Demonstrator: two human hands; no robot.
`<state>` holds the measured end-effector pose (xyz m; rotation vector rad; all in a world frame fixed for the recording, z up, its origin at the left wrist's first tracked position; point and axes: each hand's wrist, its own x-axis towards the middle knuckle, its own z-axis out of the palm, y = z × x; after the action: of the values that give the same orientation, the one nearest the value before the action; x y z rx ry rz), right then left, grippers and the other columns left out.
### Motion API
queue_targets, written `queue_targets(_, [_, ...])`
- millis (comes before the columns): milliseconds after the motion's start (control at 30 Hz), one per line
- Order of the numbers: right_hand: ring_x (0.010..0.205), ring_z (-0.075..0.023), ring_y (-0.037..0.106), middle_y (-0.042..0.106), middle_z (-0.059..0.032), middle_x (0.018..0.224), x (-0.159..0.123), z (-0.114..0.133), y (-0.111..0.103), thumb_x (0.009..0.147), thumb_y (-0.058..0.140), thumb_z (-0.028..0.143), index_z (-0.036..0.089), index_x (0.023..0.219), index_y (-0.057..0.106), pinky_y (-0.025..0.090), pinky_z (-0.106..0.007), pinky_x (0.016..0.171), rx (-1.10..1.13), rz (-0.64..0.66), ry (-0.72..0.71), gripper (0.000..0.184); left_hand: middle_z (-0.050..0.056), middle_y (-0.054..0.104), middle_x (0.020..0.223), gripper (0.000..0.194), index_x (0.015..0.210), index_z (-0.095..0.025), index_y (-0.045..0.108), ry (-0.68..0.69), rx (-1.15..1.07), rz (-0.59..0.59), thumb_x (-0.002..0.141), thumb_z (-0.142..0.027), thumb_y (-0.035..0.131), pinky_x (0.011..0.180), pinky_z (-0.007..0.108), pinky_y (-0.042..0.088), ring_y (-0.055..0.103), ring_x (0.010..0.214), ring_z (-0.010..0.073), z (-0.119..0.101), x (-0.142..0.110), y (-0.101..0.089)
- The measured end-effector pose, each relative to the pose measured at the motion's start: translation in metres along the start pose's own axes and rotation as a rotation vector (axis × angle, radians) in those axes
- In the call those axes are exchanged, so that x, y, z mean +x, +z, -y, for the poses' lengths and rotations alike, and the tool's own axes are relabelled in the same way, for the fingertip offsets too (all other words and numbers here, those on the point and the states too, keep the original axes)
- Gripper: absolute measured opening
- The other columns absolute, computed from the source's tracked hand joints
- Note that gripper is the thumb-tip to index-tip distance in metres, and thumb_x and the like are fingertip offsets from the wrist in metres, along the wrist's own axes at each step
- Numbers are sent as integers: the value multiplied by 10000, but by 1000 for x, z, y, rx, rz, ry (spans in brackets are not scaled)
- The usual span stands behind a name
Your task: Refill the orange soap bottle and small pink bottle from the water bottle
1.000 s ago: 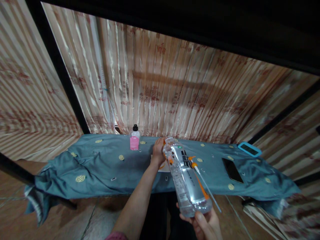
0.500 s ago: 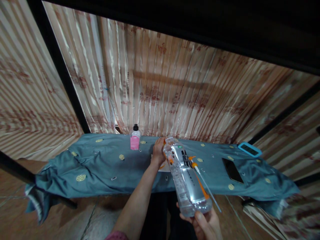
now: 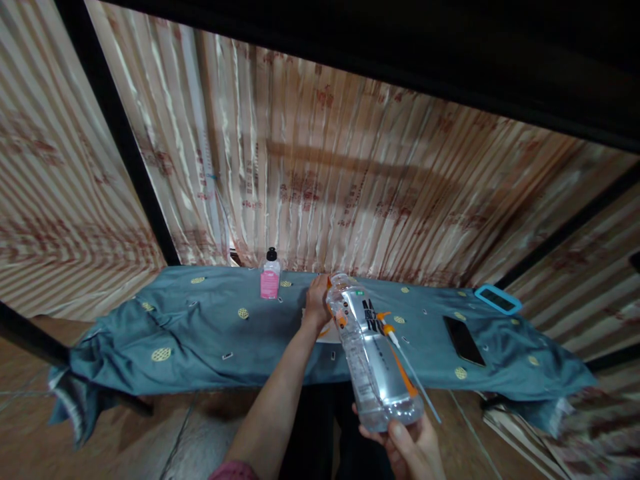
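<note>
My right hand [image 3: 410, 447] grips the base of a clear plastic bottle [image 3: 369, 353] with a silver and black label, tilted so its neck points away from me. My left hand [image 3: 317, 301] reaches forward to the bottle's neck, fingers closed around its orange cap, which is mostly hidden. A thin orange and white rod-like tool [image 3: 406, 360] shows just right of the bottle; whether it lies on the cloth or hangs from the bottle is unclear.
A table draped in a blue-grey cloth [image 3: 200, 340] with gold dots holds a small pink-labelled bottle with a black cap [image 3: 269, 276], a dark phone [image 3: 464, 340] and a blue-edged device [image 3: 497, 300]. Striped beige curtains hang behind. Tiled floor lies below.
</note>
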<state>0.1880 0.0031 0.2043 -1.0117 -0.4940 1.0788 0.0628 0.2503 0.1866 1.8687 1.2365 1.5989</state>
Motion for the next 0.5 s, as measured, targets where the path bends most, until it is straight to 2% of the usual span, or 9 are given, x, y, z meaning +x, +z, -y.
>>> queue_targets(133, [662,-261,817,880,-74,843,0,0,0,485,1055,462,224,1013,764,669,-322,566,-17,2,13,648,107,753,1056,234,1088,-194,737,16,-10,-1,904,-322,672,985,421,549,680,1033,282,1,-1,0])
queue_targets(500, [690,-317,834,881,-92,842,0,3,0,485,1051,480,222,1003,764,681,-378,573,-45,28,10,646,92,752,1048,219,1065,-209,733,-17,-26,-10,852,-246,699,962,430,550,681,1007,289,6,2,5])
